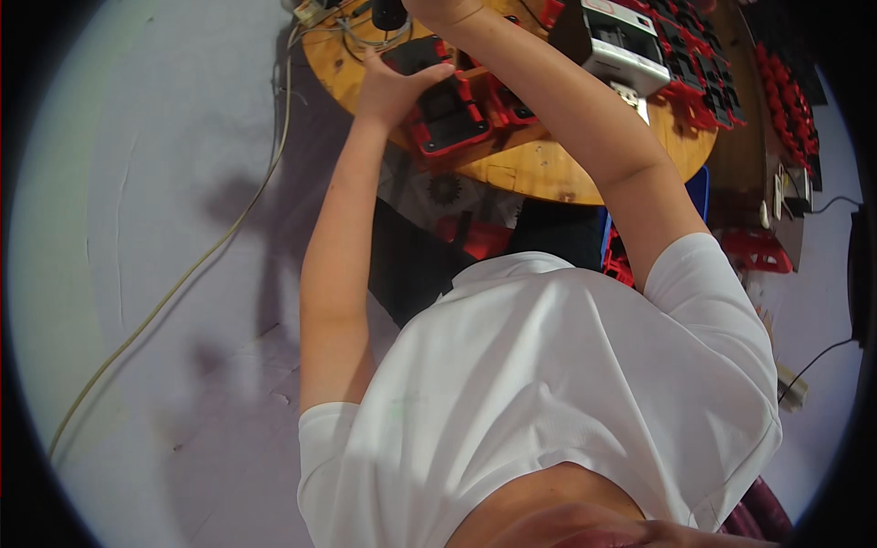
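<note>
Probably light and stiff, judging by the hard-looking shell of the red-and-black case (pixel 449 117); likely smooth on the dark faces, so slightly slippery there, and perhaps prone to cracking if dropped. Best taken by the raised red rims, thumb and fingers on opposite edges, rather than by the dark middle. Found at the left part of the round wooden table (pixel 544 175), close to the rim and just beside other red parts (pixel 512 105). Spanned by the left hand (pixel 388 89), with thumb and forefinger spread wide and thumb laid over the upper face; impossible to tell whether firmly pinched or merely steadied, with the remaining fingers hidden. As for the right hand (pixel 443 8), cut off by the upper edge, near a dark round-ended tool (pixel 390 13); impossible to say whether clenched on it or released.

Farther right on the wood, crowded with a white-and-black machine (pixel 630 53) and rows of red-and-black holders (pixel 703 66). Beyond that, heaped with more red pieces (pixel 787 102). Below the table, partly visible beside a blue bin (pixel 700 192). To the left, crossed by a long pale cable (pixel 245 216) over a light surface, hard to identify as wall or floor.
</note>
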The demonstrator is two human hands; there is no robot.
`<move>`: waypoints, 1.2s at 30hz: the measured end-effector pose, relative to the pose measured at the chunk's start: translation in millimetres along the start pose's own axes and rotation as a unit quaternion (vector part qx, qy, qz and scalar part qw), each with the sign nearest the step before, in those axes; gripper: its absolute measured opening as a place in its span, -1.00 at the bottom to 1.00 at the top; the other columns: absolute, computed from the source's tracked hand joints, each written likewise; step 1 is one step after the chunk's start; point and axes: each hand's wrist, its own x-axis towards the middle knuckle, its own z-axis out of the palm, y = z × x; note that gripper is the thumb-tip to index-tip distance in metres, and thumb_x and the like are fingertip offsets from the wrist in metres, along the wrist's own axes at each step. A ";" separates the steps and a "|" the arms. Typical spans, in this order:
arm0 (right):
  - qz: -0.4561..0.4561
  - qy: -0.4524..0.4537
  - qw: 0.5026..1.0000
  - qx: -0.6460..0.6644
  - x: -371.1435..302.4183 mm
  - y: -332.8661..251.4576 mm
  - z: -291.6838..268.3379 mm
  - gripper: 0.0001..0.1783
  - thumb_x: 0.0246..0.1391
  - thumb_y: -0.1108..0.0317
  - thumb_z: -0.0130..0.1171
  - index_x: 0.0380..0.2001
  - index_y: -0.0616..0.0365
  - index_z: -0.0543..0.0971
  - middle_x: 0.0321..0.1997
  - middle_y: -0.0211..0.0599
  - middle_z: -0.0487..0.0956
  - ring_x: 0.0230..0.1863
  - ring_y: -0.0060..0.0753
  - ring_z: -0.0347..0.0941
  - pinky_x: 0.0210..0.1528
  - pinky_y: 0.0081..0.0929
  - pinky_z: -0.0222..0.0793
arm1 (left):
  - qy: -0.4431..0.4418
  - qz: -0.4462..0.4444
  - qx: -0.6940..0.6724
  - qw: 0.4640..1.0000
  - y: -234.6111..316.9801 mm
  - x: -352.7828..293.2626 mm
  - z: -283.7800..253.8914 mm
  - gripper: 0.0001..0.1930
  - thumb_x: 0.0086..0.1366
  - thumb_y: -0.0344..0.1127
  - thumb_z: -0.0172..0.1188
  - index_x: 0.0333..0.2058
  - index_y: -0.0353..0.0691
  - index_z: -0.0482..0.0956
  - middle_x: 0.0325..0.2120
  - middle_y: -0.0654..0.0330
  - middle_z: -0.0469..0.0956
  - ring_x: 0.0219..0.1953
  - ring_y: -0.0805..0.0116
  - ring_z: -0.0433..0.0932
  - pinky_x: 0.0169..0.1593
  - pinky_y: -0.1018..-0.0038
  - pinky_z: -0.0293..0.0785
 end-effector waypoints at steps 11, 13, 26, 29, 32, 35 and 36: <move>0.020 -0.024 0.999 -0.018 -8.5 18.7 10.4 -0.69 0.26 0.17 0.19 -0.21 0.13 0.35 -0.53 -0.50 0.41 -0.59 -0.74 0.30 -0.59 -0.71 0.25 | -0.036 -0.037 0.006 0.999 7.6 0.9 2.9 0.21 -0.29 0.14 0.60 0.17 -0.62 0.17 -0.05 -0.17 0.53 -0.02 0.18 0.59 0.05 0.39 0.52; 0.041 -0.055 0.997 -0.030 -11.5 17.0 13.9 -0.70 0.26 0.19 0.18 -0.23 0.14 0.34 -0.53 -0.50 0.41 -0.58 -0.74 0.29 -0.58 -0.71 0.23 | -0.029 -0.027 0.008 0.999 4.1 -1.0 3.6 0.20 -0.28 0.14 0.59 0.16 -0.61 0.18 -0.03 -0.18 0.51 0.00 0.17 0.57 0.06 0.39 0.51; 0.047 0.012 0.996 0.074 -3.9 23.8 -9.1 -0.67 0.29 0.09 0.16 -0.29 0.10 0.34 -0.54 -0.50 0.40 -0.59 -0.71 0.29 -0.53 -0.64 0.28 | -0.035 -0.065 0.083 0.994 14.4 -4.9 -6.0 0.16 -0.32 0.19 0.62 0.11 -0.54 0.27 -0.15 -0.06 0.59 -0.09 0.19 0.62 0.02 0.39 0.53; 0.085 0.081 0.993 0.024 23.0 -10.2 -54.5 -0.66 0.29 0.05 0.16 -0.31 0.08 0.36 -0.54 -0.48 0.41 -0.59 -0.67 0.31 -0.53 -0.60 0.28 | -0.017 0.058 0.234 0.970 32.1 -0.9 -3.0 0.06 -0.19 0.26 0.53 0.12 -0.42 0.31 0.00 -0.11 0.51 0.10 0.08 0.49 0.16 0.19 0.41; 0.189 0.057 0.976 -0.088 30.6 -56.8 -85.7 -0.61 0.22 0.05 0.25 -0.25 0.14 0.41 -0.49 -0.43 0.47 -0.55 -0.63 0.40 -0.50 -0.61 0.34 | 0.033 0.236 0.412 0.880 42.7 2.9 7.8 -0.08 0.00 0.28 0.38 0.16 -0.29 0.36 0.20 -0.13 0.34 0.31 -0.07 0.23 0.30 -0.03 0.16; 0.205 0.003 0.972 -0.113 20.6 -71.9 -108.1 -0.58 0.21 0.07 0.26 -0.15 0.17 0.41 -0.41 -0.37 0.53 -0.53 -0.60 0.45 -0.51 -0.60 0.38 | 0.059 0.344 0.387 0.854 37.7 27.0 45.3 -0.14 0.04 0.26 0.35 0.12 -0.33 0.41 0.19 -0.12 0.36 0.31 -0.06 0.25 0.27 -0.01 0.21; 0.190 -0.024 0.976 -0.109 18.5 -80.8 -114.8 -0.57 0.21 0.08 0.26 -0.12 0.18 0.40 -0.39 -0.35 0.54 -0.52 -0.60 0.47 -0.52 -0.59 0.39 | 0.081 0.381 0.385 0.836 44.6 30.0 58.7 -0.17 0.09 0.33 0.27 0.04 -0.37 0.47 0.15 -0.13 0.41 0.27 -0.04 0.32 0.25 -0.02 0.22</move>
